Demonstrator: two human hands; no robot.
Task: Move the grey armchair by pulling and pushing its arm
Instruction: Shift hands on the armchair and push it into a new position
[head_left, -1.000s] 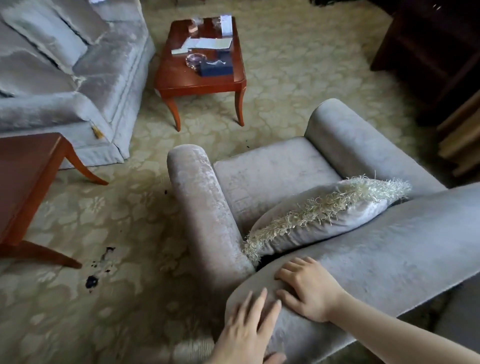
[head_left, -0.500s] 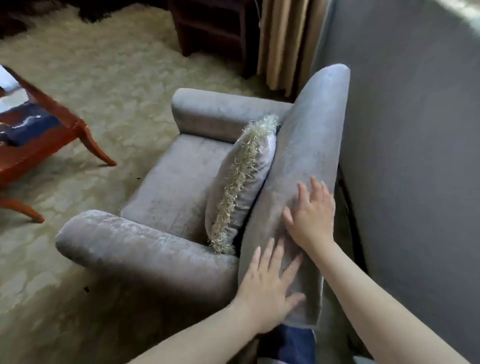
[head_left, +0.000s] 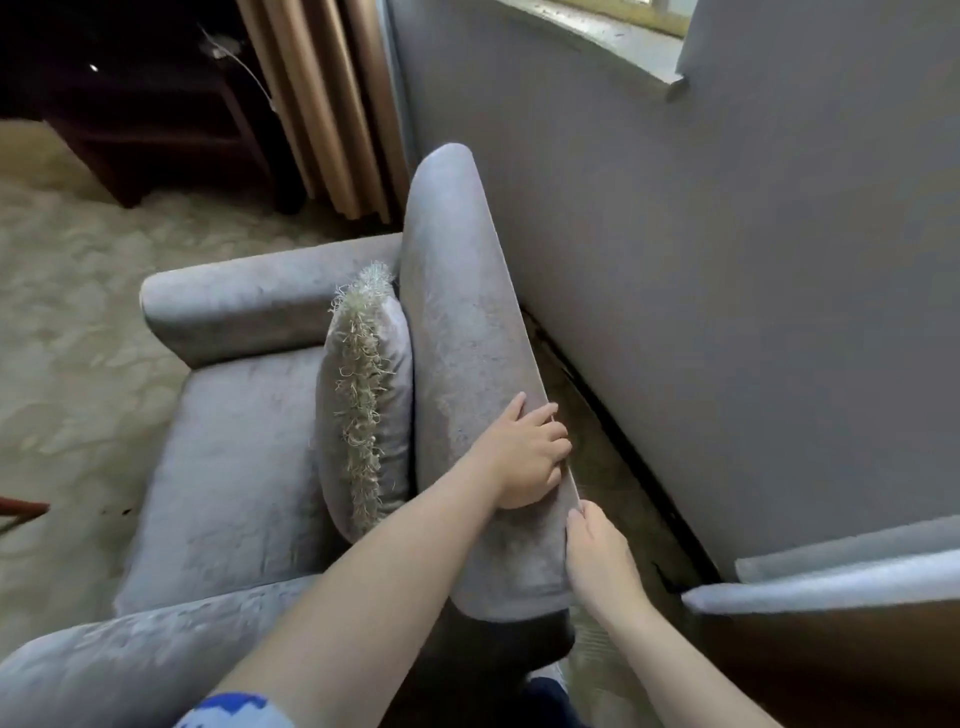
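The grey armchair (head_left: 249, 467) stood on the carpet (head_left: 67, 332) with its backrest (head_left: 462, 332) close to the grey wall (head_left: 727, 291). The left hand (head_left: 524, 457) lay over the top of the backrest, fingers curled around its rear edge. Just below it, the right hand (head_left: 602, 561) gripped the same rear edge from the wall side. A fringed cushion (head_left: 363, 410) leaned against the backrest, left of both hands.
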